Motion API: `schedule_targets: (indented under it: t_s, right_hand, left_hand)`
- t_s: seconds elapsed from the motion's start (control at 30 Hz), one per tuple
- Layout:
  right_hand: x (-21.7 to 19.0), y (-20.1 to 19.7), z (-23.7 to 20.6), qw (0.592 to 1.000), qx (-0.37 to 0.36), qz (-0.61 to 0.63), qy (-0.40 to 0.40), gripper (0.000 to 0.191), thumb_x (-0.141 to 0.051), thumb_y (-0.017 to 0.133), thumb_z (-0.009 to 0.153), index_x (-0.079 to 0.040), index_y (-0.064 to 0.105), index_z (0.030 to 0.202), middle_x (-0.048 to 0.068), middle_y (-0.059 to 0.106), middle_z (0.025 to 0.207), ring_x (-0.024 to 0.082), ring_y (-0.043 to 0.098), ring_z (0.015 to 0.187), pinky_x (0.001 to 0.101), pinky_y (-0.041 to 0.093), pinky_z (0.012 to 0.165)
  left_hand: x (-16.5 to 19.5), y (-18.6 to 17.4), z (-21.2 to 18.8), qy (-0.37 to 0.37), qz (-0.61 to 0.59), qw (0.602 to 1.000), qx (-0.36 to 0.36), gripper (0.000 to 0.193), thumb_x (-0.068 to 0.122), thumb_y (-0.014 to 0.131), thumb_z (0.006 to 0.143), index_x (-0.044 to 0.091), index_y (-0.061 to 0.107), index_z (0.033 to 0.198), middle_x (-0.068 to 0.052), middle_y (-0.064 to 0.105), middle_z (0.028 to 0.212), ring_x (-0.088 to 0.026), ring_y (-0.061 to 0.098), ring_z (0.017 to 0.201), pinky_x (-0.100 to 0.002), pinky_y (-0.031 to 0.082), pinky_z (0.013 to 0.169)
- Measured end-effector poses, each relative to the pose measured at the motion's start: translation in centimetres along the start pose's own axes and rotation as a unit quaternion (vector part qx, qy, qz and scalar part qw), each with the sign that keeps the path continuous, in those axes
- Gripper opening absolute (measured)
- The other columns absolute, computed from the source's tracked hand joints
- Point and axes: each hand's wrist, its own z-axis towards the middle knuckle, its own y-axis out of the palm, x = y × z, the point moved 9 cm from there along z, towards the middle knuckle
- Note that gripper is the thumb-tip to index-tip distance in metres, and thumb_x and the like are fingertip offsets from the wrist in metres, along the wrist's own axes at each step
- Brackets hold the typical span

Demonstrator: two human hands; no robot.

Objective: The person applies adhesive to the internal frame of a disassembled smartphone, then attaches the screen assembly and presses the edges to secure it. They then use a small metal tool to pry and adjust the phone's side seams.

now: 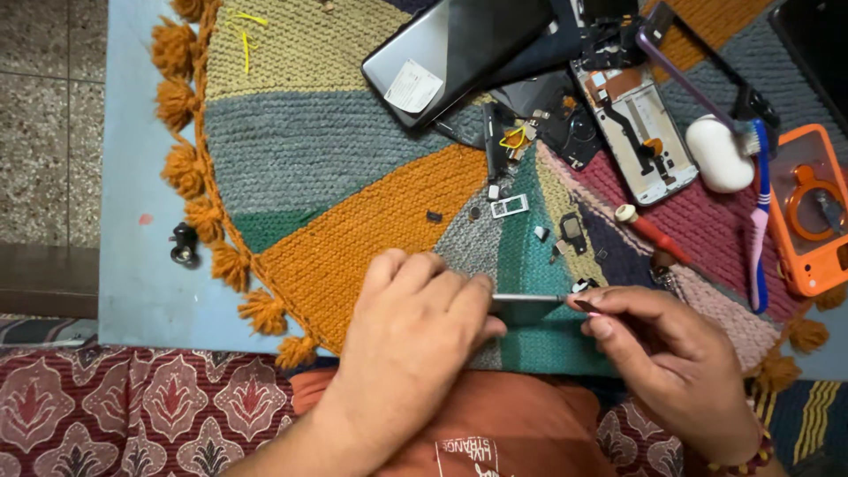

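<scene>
Knitted wool mat (pixel 353 230), striped in many colours, tasselled edge, on a pale blue table (pixel 132 274). Nearest: my left hand (pixel 415 309), fingers pinched on one end of a thin metal strip (pixel 527 298); my right hand (pixel 658 340) pinches a slim tool (mostly hidden) at its other end. Beyond: small loose parts, a red-handled screwdriver (pixel 655 233), a blue toothbrush (pixel 760 221). Farthest: an opened phone frame (pixel 638 124), an orange case (pixel 817 212), a dark phone (pixel 459 53) bearing a white square sticker (pixel 412 87).

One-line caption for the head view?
Left hand and right hand grip a thin metal tool above a knitted mat strewn with phone parts.
</scene>
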Motion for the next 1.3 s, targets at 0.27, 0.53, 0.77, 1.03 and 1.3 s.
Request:
schedule_targets:
  t_s: [0.27,0.53,0.77,1.03,1.3]
  right_hand:
    - [-4.0,0.4,1.1,0.981,0.005,-0.167,-0.095,0.022,-0.001,0.071,0.088,-0.001,0.075,0.109,0.011,0.078,0.107,0.016,0.077,0.095,0.0257,0.060,0.081]
    - [-6.2,0.8,1.8,0.961,-0.009,-0.240,-0.136,0.020,-0.005,0.076,0.082,-0.003,0.076,0.103,0.010,0.078,0.100,0.015,0.077,0.084,0.0252,0.061,0.072]
    - [-6.8,1.1,2.0,0.955,-0.016,-0.251,-0.158,0.020,-0.005,0.076,0.082,-0.004,0.076,0.102,0.009,0.078,0.097,0.015,0.077,0.082,0.0254,0.059,0.070]
    - [-7.8,1.6,1.6,0.917,-0.012,-0.322,-0.237,0.021,-0.009,0.079,0.080,-0.008,0.077,0.101,0.006,0.078,0.099,0.016,0.076,0.082,0.0259,0.059,0.066]
    - [-9.3,2.6,-0.1,0.858,-0.006,-0.386,-0.340,0.023,-0.012,0.079,0.081,-0.005,0.076,0.102,0.008,0.075,0.101,0.022,0.074,0.087,0.0333,0.057,0.070]
  left_hand:
    - [-0.5,0.0,-0.4,0.003,0.017,1.000,-0.002,0.029,0.032,0.073,0.086,0.008,0.068,0.101,-0.003,0.064,0.089,-0.023,0.058,0.091,-0.042,0.042,0.086]
    - [-0.2,-0.2,-0.7,0.024,0.022,0.999,0.012,0.027,0.030,0.071,0.091,0.007,0.068,0.105,-0.002,0.065,0.093,-0.022,0.059,0.094,-0.043,0.042,0.088]
    - [-0.2,-0.1,-0.7,0.027,0.023,0.999,0.006,0.027,0.030,0.070,0.091,0.007,0.069,0.106,-0.003,0.066,0.093,-0.023,0.059,0.094,-0.043,0.043,0.089]
    - [-0.1,0.0,-0.6,0.031,0.028,0.999,-0.002,0.026,0.029,0.070,0.093,0.006,0.068,0.106,-0.003,0.065,0.094,-0.022,0.060,0.095,-0.042,0.044,0.090]
    - [0.3,-0.1,-0.9,0.060,0.043,0.997,0.009,0.026,0.027,0.069,0.096,0.004,0.068,0.110,-0.004,0.066,0.097,-0.023,0.061,0.100,-0.042,0.044,0.090]
